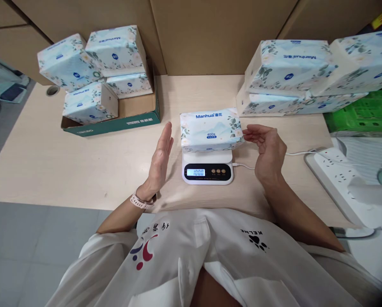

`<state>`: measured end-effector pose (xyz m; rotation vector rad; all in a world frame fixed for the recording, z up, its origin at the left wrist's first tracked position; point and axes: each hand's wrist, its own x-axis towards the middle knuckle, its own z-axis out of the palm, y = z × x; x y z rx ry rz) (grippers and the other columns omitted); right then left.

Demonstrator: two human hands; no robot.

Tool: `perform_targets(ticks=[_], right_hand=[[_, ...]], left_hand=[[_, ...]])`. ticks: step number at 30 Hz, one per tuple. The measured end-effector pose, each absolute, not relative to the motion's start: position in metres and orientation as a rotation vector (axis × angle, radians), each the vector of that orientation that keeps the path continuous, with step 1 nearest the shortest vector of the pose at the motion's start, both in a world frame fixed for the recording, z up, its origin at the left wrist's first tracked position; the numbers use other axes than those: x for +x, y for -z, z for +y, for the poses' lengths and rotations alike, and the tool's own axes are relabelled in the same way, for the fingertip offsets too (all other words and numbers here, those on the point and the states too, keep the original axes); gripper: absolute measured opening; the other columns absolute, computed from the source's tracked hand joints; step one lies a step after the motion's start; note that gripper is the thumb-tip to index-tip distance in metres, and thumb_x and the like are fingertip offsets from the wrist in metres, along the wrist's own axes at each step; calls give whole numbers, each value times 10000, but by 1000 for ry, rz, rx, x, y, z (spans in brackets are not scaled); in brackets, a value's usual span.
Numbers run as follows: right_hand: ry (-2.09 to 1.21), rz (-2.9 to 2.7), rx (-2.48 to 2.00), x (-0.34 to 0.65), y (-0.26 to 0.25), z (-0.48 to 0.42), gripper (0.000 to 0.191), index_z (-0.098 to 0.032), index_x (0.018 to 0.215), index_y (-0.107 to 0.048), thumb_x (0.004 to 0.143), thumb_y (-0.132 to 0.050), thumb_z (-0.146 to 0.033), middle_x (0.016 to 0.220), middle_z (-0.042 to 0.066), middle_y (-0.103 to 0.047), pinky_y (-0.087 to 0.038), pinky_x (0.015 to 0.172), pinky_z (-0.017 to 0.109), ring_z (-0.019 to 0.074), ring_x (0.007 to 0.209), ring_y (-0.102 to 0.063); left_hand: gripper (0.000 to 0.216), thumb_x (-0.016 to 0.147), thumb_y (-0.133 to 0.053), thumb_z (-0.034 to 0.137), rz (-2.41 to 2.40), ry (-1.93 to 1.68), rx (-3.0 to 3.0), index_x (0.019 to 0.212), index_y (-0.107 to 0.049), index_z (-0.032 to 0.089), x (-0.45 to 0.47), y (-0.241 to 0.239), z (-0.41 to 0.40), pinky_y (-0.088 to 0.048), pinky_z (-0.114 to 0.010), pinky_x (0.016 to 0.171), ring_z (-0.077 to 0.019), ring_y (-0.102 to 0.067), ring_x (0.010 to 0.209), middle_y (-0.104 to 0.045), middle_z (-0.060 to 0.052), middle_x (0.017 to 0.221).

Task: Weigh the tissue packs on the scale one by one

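A white and pale blue pack of tissues (211, 128) with a floral print lies on a white digital scale (186, 175). The lit display on the scale reads about 100.0. My left hand (160, 160) is held upright to the left of the pack, fingers stretched out and apart from it, holding nothing. On the other side, my right hand (267, 149) has its fingers bent toward the pack's right end. Its fingertips are very near that end; whether they touch it I cannot tell. Nothing shows in its palm.
At the back left, a green cardboard tray (120, 126) holds several tissue packs. More tissue packs (289, 66) are stacked at the back right, beside a green plastic crate (363, 111). A white power strip (334, 179) lies at the right, and a white cable (245, 166) joins the scale.
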<state>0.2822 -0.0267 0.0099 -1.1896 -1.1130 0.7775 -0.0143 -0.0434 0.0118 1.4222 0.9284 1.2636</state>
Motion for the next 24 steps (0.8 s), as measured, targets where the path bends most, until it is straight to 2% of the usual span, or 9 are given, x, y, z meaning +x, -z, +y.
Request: perform_targets(ticks=[6,17,24], right_hand=[[-770,-1131,-1250,282,-11,-27,501,-302,1087,-795,1049,-489,-697,1072,60,-815,-630,992,530,265,978,-769],[-806,-1080,-1205,280,-12,-27,499,-262,1097,-794,1038,-524,-678,1051,66,-811,-621,950,487,237,948,-754],[-818,-1090,-1230,280,-12,-28,497,-278,1096,-776,1032,-510,-693,1074,72,-799,-636,971,512,248,977,-756]], left_hand=[[824,971,-412,895,948,-1245,1386,1663,-441,450,-13,-16,-44,-128,-572,1454,-315,-56,1769,-235,53,1865],[774,1006,-407,848,920,-1242,1399,1666,-447,447,-13,-16,-46,-149,-553,1457,-304,-88,1768,-243,61,1861],[797,994,-406,864,938,-1235,1396,1670,-436,443,-13,-15,-45,-157,-537,1457,-299,-77,1769,-232,58,1866]])
